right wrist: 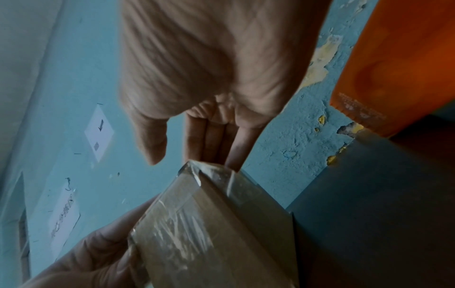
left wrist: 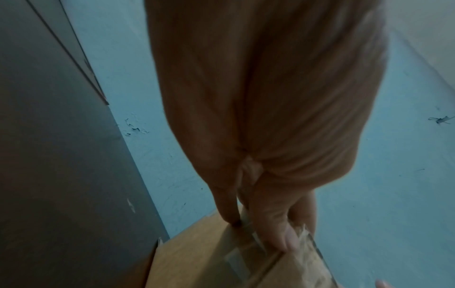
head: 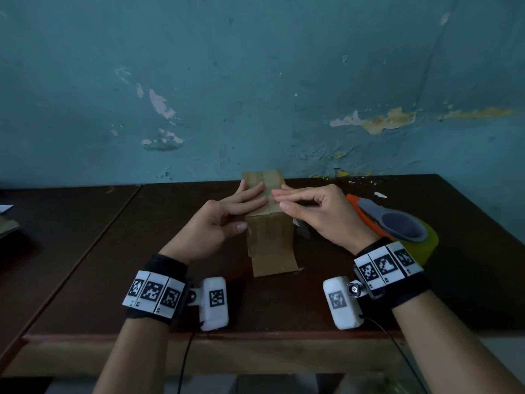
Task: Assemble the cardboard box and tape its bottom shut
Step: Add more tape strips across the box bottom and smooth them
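Right wrist view alone shows clear tape [right wrist: 177, 230] on the box [head: 270, 237]; both hands' grips released, fingers pressing flat.

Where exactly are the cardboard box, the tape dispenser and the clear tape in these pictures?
cardboard box [head: 270, 240]: head view, on its near side wall.
tape dispenser [head: 397, 223]: head view, on its grey hub, right of the box.
clear tape [right wrist: 177, 231]: right wrist view, on the shiny strip running over the box's edge.
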`<state>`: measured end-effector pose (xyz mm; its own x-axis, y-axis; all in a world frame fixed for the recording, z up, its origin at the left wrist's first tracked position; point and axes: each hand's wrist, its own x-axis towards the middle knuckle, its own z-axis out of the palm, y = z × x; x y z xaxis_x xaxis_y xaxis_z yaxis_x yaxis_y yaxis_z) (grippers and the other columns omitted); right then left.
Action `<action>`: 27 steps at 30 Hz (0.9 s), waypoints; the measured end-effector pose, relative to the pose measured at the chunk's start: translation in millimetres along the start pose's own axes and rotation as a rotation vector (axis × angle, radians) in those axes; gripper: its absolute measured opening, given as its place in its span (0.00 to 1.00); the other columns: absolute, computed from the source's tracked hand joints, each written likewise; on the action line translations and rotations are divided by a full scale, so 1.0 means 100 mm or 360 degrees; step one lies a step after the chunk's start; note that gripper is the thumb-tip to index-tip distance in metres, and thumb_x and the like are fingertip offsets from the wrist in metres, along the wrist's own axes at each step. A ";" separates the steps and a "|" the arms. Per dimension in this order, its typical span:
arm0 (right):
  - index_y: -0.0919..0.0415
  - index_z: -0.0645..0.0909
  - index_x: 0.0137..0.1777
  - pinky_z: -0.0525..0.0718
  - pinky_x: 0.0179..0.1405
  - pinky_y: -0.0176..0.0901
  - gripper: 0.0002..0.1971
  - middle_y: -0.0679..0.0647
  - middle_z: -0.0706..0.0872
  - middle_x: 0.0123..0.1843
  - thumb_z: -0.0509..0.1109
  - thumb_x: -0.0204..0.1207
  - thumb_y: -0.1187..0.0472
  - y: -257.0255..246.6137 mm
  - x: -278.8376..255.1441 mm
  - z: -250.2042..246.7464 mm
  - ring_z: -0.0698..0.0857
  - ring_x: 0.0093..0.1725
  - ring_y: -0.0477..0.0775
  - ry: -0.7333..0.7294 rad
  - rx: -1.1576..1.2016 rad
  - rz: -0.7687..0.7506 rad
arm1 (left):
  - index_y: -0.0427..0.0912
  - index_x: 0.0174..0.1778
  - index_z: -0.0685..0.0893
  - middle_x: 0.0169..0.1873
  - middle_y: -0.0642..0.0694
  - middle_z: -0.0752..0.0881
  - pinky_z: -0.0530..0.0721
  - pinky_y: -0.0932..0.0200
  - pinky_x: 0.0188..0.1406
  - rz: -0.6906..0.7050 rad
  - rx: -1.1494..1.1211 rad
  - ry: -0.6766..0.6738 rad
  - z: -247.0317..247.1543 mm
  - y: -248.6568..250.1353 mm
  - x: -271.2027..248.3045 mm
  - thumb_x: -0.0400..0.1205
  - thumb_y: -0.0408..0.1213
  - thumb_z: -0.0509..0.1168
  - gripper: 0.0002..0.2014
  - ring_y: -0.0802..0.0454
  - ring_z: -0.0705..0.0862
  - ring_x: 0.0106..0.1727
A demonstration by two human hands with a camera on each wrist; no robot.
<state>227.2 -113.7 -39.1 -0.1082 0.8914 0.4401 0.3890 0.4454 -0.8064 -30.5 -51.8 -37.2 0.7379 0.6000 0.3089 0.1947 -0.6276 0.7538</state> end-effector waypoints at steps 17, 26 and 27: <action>0.61 0.91 0.62 0.77 0.79 0.47 0.17 0.48 0.91 0.66 0.69 0.86 0.51 -0.05 -0.01 0.01 0.81 0.74 0.38 -0.0006 0.0025 0.0051 | 0.42 0.72 0.85 0.79 0.55 0.78 0.62 0.60 0.86 0.0014 -0.0063 0.0235 0.10 0.06 -0.01 0.76 0.18 0.75 0.29 0.61 0.62 0.87; 0.63 0.90 0.64 0.75 0.80 0.46 0.15 0.49 0.90 0.68 0.66 0.88 0.57 -0.07 -0.02 0.02 0.79 0.76 0.40 -0.0042 0.0083 0.0053 | 0.44 0.70 0.87 0.76 0.56 0.81 0.65 0.54 0.86 0.0014 -0.0029 0.0297 0.11 0.01 0.02 0.67 0.28 0.84 0.33 0.61 0.66 0.85; 0.64 0.89 0.65 0.74 0.81 0.46 0.15 0.49 0.89 0.68 0.65 0.88 0.59 -0.06 -0.02 0.01 0.79 0.77 0.40 -0.0054 0.0101 0.0054 | 0.44 0.70 0.87 0.76 0.56 0.81 0.65 0.53 0.86 0.0014 -0.0028 0.0296 0.10 0.01 0.02 0.67 0.28 0.84 0.33 0.61 0.66 0.85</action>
<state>224.5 -118.5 -35.5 -0.1274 0.9079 0.3993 0.3342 0.4183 -0.8446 -21.7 -56.2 -41.8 0.6071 0.6768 0.4164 0.1763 -0.6257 0.7599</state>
